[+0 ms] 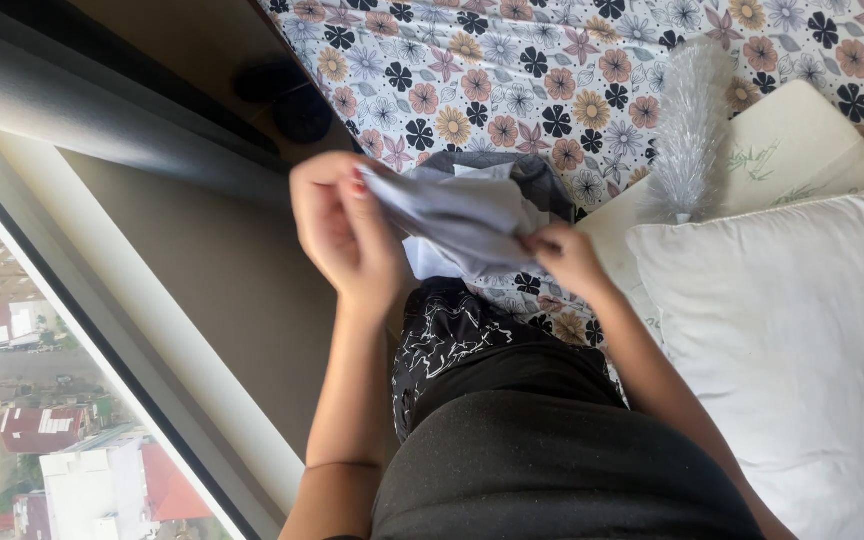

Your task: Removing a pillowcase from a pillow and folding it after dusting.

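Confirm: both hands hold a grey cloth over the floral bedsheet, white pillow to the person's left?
Not quite. The head view shows the white pillow on the person's right, not left. The rest stands: left hand and right hand both hold the grey cloth over the floral bedsheet.

Both bare forearms reach forward; left hand (344, 232) and right hand (567, 258) are raised, fingers (542, 240) pinched closed, well apart.

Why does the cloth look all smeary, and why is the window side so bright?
In the head view, the pale cloth and the left hand are smeared by motion blur, and the right hand is softer too; daylight through the window washes out the buildings outside, while the flowered sheet and white pillow look evenly lit and fairly sharp.
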